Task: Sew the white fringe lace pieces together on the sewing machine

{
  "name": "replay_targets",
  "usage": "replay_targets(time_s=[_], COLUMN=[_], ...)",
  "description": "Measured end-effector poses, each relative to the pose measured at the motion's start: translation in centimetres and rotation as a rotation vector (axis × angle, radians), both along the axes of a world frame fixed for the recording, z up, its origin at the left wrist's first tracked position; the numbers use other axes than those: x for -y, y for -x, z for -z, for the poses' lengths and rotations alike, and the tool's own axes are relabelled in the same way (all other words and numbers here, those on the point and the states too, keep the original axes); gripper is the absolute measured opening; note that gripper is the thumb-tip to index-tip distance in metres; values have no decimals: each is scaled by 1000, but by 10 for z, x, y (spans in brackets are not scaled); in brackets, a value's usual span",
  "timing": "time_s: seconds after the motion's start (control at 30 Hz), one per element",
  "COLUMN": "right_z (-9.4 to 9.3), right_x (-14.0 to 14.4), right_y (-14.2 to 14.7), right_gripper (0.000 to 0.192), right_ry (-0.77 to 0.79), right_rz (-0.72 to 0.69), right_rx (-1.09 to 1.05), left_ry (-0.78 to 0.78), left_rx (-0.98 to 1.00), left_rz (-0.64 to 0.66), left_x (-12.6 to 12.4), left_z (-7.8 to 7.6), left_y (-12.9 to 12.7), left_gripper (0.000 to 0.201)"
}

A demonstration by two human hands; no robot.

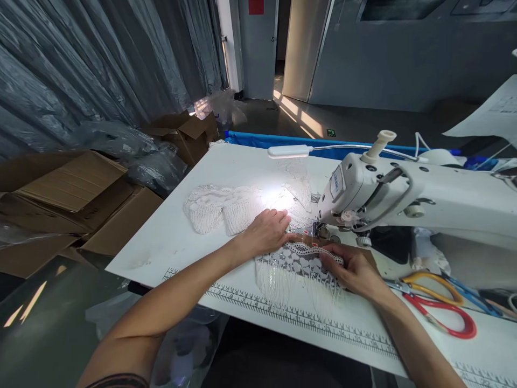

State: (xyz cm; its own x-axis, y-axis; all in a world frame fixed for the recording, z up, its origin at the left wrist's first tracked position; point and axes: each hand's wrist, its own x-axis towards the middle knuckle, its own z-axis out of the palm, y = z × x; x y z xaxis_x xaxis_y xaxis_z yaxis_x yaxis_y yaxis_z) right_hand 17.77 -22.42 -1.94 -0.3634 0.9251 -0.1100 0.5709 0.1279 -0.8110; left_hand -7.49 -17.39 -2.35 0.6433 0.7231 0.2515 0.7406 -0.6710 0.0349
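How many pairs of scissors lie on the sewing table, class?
2 at least. The red-handled scissors lie right of the right hand; the yellow-handled scissors lie just behind them, by the sewing machine. Blue handles beyond may belong to a third pair, partly hidden.

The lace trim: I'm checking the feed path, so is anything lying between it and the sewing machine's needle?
Nothing visible does. The lace trim lies flat, its edge already at the presser foot, with the left hand and right hand pressing it on either side.
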Motion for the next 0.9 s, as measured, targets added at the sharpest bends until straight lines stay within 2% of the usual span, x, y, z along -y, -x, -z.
replay_targets(time_s=[0.17,0.33,0.4,0.5,0.67,0.73,0.8,0.9], right_z=[7,20,24,22,-5,-16,-21,-17], right_x=[1,-4,-5,-6,5,15,27,47], right_y=[0,-5,-7,-10,-23,-37,-57,-96], right_gripper=[44,39,40,41,38,35,34,33], right_ry=[-183,-481,-503,-469,-464,-491,-515,-559], right_rz=[66,193,217,214,83,54,92,192], right_rx=[25,182,190,205,273,287,317,384], left_ry=[-75,-172,-174,-117,32,83,129,161], left_rx=[167,274,314,359,320,290,286,291], left_rz=[-2,-71,-96,-60,113,145,151,164], left_x=[-3,-11,-12,-11,-11,-14,-17,-22], left_z=[3,3,3,5,3,-1,-5,-5], left_y=[5,14,15,9,-9,-15,-20,-26], left_gripper=[51,27,24,24,28,28,28,27])
